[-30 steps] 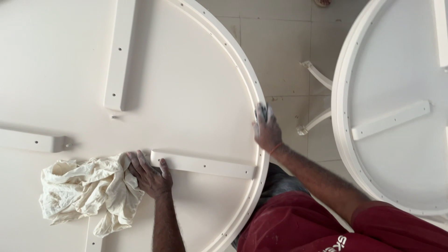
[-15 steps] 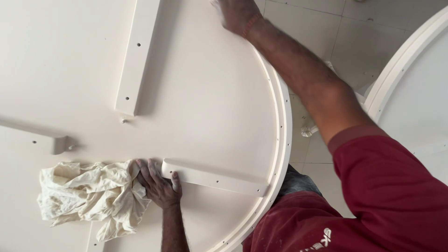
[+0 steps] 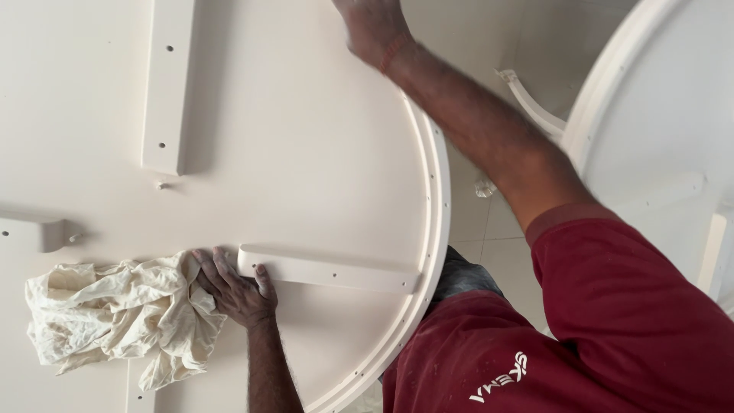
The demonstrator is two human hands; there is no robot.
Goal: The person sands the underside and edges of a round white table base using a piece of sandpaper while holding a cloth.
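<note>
A large round cream tabletop lies underside up, with a raised rim along its right edge. My left hand rests at the lower left, fingers curled on a crumpled cream cloth; its thumb touches the end of a short cream brace fixed to the panel. My right arm, in a dark red sleeve, stretches across the rim to the top of the view. My right hand sits near the far edge, its fingers cut off by the frame.
A long cream brace with screw holes runs down from the top left, and a shorter one sits at the left edge. A second round cream top stands at the right, with a curved cream piece on the tiled floor between.
My right hand has slid from the near right rim up along it to the far top edge. The view has shifted. My left hand stays on the cloth.
</note>
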